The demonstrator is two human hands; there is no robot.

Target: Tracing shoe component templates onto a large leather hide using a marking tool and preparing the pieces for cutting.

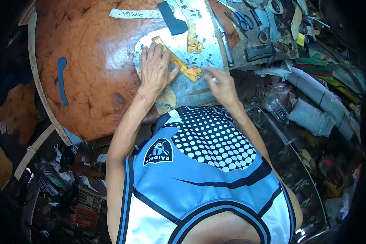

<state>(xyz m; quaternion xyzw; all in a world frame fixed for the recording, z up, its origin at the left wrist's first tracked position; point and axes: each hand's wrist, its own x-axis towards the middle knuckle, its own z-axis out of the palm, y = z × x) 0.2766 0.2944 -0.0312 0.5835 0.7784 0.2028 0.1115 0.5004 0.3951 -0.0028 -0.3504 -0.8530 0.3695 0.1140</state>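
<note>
Yellow template [179, 63] pinned flat by open left hand [154, 69]; right hand [221, 85], at four o'clock, pinches small blade [214, 80]. Slippage risks a miscut.

Lighting bright and even over the centre, apparently from overhead. White glare patch on the glossy brown leather sheet [97, 69] toward 11 o'clock. Heavy vignetting: corners black from 2 to 4 o'clock and along 8 to 10 o'clock. Straight edges bow near the rim. Clutter at 7 o'clock dim, soft, poorly resolved.
</note>
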